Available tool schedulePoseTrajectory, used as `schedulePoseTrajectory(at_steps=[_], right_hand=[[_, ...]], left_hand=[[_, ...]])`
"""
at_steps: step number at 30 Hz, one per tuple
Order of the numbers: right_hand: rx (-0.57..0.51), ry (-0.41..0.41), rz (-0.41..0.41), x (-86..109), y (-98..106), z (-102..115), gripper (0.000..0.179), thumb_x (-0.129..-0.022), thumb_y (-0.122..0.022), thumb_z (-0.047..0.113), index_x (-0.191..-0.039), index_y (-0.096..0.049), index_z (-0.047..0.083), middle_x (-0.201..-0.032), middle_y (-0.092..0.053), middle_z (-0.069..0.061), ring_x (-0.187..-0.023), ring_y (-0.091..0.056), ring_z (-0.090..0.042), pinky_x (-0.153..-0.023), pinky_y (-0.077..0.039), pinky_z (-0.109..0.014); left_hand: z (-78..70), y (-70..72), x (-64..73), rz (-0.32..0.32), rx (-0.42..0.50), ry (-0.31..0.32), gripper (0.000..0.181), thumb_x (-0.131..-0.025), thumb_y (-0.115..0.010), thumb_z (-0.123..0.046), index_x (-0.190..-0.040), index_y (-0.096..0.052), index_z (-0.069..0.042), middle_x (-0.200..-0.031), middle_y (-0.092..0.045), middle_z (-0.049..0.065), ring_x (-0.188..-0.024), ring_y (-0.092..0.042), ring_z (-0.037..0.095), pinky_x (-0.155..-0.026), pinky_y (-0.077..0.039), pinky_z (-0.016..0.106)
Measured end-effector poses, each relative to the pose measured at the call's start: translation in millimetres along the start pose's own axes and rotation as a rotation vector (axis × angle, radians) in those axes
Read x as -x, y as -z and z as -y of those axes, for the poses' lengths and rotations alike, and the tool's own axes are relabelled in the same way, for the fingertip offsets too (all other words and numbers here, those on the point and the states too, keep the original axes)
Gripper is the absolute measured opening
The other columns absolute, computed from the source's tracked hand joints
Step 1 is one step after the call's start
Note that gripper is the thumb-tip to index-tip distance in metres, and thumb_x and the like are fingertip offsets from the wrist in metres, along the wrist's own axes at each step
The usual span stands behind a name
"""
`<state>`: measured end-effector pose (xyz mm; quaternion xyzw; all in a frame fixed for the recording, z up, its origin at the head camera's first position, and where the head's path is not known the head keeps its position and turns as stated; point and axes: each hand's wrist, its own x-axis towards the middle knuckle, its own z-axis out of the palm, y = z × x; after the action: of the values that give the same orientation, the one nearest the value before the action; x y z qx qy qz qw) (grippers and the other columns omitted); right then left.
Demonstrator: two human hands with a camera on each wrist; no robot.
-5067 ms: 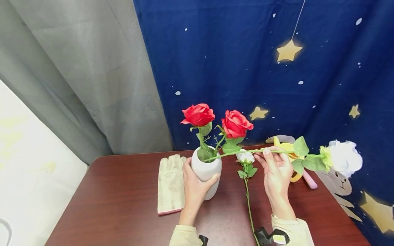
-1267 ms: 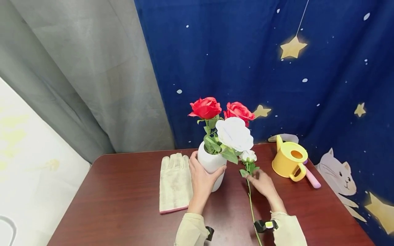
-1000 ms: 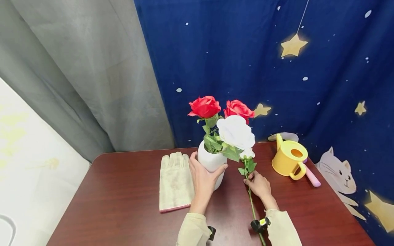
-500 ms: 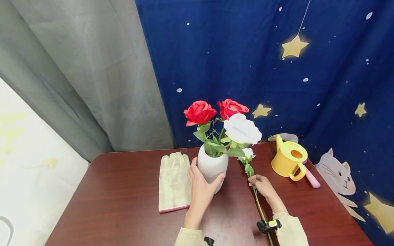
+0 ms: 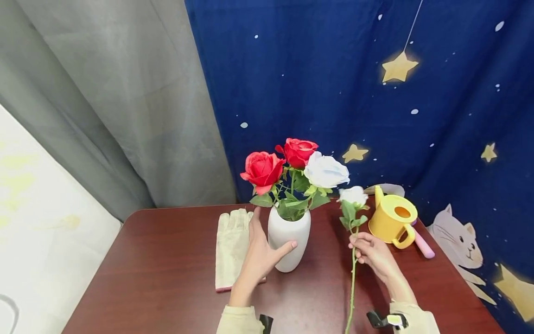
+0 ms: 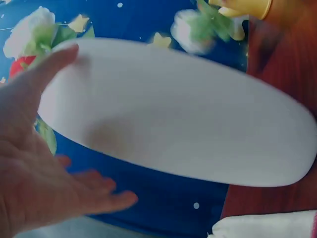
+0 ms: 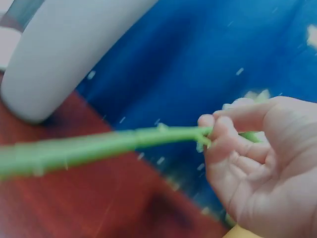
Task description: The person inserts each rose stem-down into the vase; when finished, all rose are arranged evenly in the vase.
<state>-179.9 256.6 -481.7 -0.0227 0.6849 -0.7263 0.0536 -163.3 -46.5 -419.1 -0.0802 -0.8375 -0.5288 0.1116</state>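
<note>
A white vase point(image 5: 289, 241) stands upright on the table, holding two red roses point(image 5: 263, 170) and a white rose point(image 5: 327, 170). My left hand point(image 5: 259, 250) is at the vase's left side with fingers spread. In the left wrist view its thumb overlaps the vase's upper body point(image 6: 168, 109), while the other fingers extend away from the wall. To the right of the vase, my right hand point(image 5: 375, 255) pinches the green stem of a second white rose point(image 5: 353, 196) between thumb and fingers, just under its leaves. The bloom points up and the stem point(image 7: 99, 148) trails down toward me.
A cream work glove point(image 5: 230, 250) with a pink hem lies left of the vase, partly behind my left hand. A yellow watering can point(image 5: 385, 222) sits at the back right, with a pink handle point(image 5: 424, 242) beside it. Curtains hang behind the table point(image 5: 167, 269).
The first white rose has gone into the vase. My right hand has picked the second white rose up off the table. My left hand has loosened from the vase, and the blooms have turned leftward.
</note>
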Motion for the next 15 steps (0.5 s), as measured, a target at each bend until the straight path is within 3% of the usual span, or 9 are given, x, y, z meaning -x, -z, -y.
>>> schedulePoseTrajectory(at_steps=[3,5,9,11,15], right_hand=[[-0.216,0.163,0.09,12.1,2,15,0.02,-0.098,-0.041,0.002,-0.096,-0.059,0.007,-0.084,-0.065,-0.005,-0.06,-0.054,-0.008,-0.053,-0.045,-0.018],[-0.457,0.256,0.185,18.1,3,24,0.029,-0.1,-0.029,-0.001,-0.099,-0.058,0.003,-0.091,-0.067,-0.01,-0.065,-0.059,-0.011,-0.058,-0.048,-0.019],[-0.906,0.344,0.346,28.8,4,36,0.043,-0.101,-0.015,0.001,-0.106,-0.058,-0.007,-0.106,-0.065,-0.021,-0.08,-0.066,-0.021,-0.069,-0.052,-0.024],[-1.027,0.378,0.355,35.0,4,38,0.045,-0.102,-0.015,0.003,-0.108,-0.057,-0.01,-0.107,-0.063,-0.023,-0.085,-0.067,-0.025,-0.071,-0.052,-0.027],[-1.147,0.447,0.314,42.4,3,41,0.046,-0.101,-0.016,0.005,-0.104,-0.058,-0.013,-0.106,-0.061,-0.028,-0.087,-0.066,-0.03,-0.071,-0.053,-0.029]], left_hand=[[6.7,2.0,-9.0,0.093,0.062,-0.039,0.106,-0.068,-0.079,-0.046,-0.147,-0.013,-0.019,-0.145,-0.029,0.002,-0.132,-0.029,0.017,-0.102,-0.03,0.045],[12.0,1.4,-12.4,0.133,0.117,-0.045,0.099,-0.069,-0.08,-0.043,-0.145,-0.019,-0.024,-0.138,-0.037,-0.003,-0.124,-0.038,0.013,-0.098,-0.035,0.043],[18.9,-2.1,-13.1,0.134,0.183,-0.046,0.092,-0.069,-0.08,-0.041,-0.141,-0.026,-0.025,-0.13,-0.043,-0.006,-0.116,-0.045,0.012,-0.093,-0.039,0.043],[20.4,-4.7,-12.6,0.119,0.187,-0.052,0.093,-0.069,-0.08,-0.042,-0.142,-0.025,-0.024,-0.132,-0.041,-0.006,-0.117,-0.043,0.013,-0.093,-0.039,0.043],[21.9,-9.0,-11.6,0.093,0.174,-0.056,0.093,-0.069,-0.08,-0.044,-0.142,-0.026,-0.023,-0.134,-0.038,-0.006,-0.118,-0.041,0.013,-0.093,-0.039,0.043]])
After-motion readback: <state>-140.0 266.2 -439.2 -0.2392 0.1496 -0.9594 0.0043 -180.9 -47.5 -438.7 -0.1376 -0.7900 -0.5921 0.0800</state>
